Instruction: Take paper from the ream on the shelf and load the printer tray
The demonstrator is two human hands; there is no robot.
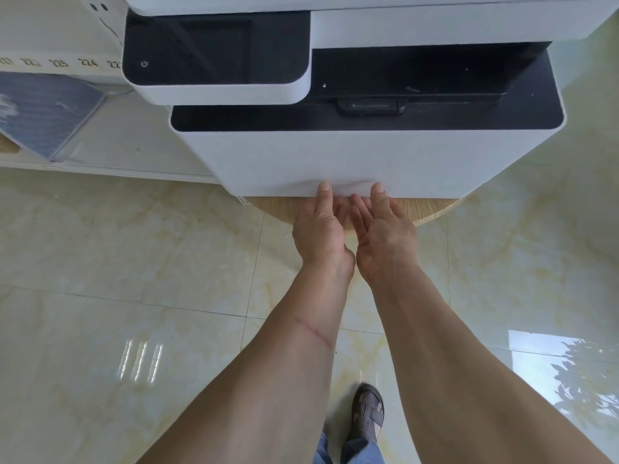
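White printer (361,155) standing on a round wooden table (432,209), front face turned toward the camera, long axis running left to right across the view. Black top deck above that face, with a dark output slot and a small black catch (371,105) at mid-width; control panel (214,51) with a dark screen and a power symbol jutting out at upper left. Tray front (351,188) low on the white face, just above the table edge, lying flush with the body, its long side also left to right. Both forearms reaching straight forward and down, side by side, wrists nearly touching. Left hand (320,229) back-up, thumb laid flat against the lower edge of the tray front; right hand (383,231) turned palm inward, thumb likewise up on that edge. Fingers (360,209) of both hands curled under the bottom lip, tips hidden beneath it; cannot tell how firmly hooked, no paper held. To the left, a pale shelf (110,152) carrying a blue-grey wrapped pack (47,115). Glossy marble-patterned floor (134,262) below, one sandalled foot (366,413) at the bottom.
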